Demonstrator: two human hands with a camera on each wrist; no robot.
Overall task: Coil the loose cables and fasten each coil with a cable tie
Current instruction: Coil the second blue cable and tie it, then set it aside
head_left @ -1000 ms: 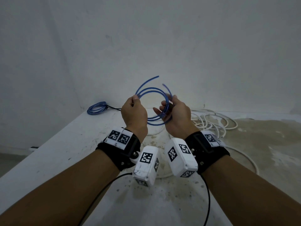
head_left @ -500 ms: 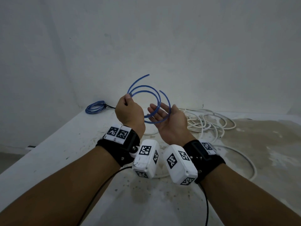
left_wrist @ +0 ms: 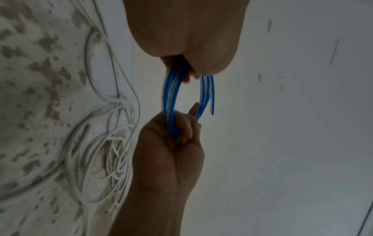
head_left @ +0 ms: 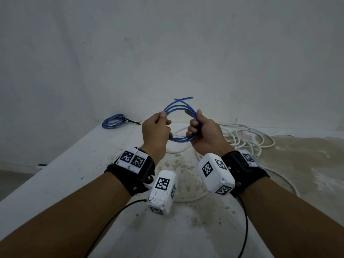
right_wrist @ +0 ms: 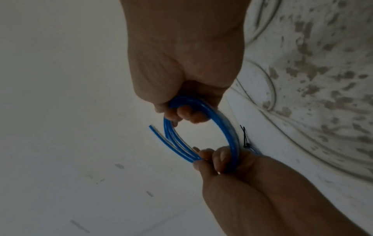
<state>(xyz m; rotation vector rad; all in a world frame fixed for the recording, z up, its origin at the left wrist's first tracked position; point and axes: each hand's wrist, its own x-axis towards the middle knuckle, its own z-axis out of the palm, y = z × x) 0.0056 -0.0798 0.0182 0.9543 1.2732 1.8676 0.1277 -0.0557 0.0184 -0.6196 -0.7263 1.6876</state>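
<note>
I hold a small coil of blue cable (head_left: 179, 108) upright above the white table (head_left: 55, 183). My left hand (head_left: 156, 130) grips its left side and my right hand (head_left: 202, 132) grips its right side, fingers curled round the strands. Two loose ends stick up past the top of the loop. In the left wrist view the blue cable (left_wrist: 171, 95) runs from my left hand (left_wrist: 185, 52) to my right hand (left_wrist: 177, 137). The right wrist view shows the blue cable (right_wrist: 222, 127) arching between my right hand (right_wrist: 181, 99) and my left hand (right_wrist: 220, 161).
A second blue coil (head_left: 113, 121), fastened with a black cable tie (head_left: 132, 121), lies at the table's far left corner by the wall. A loose tangle of white cable (head_left: 245, 140) spreads over the stained right part of the table, with one strand looping below my wrists.
My right hand, open-palmed under the coil half a second ago, has closed round its right side. Both hands have drawn the loops together into a tighter, rounder coil.
</note>
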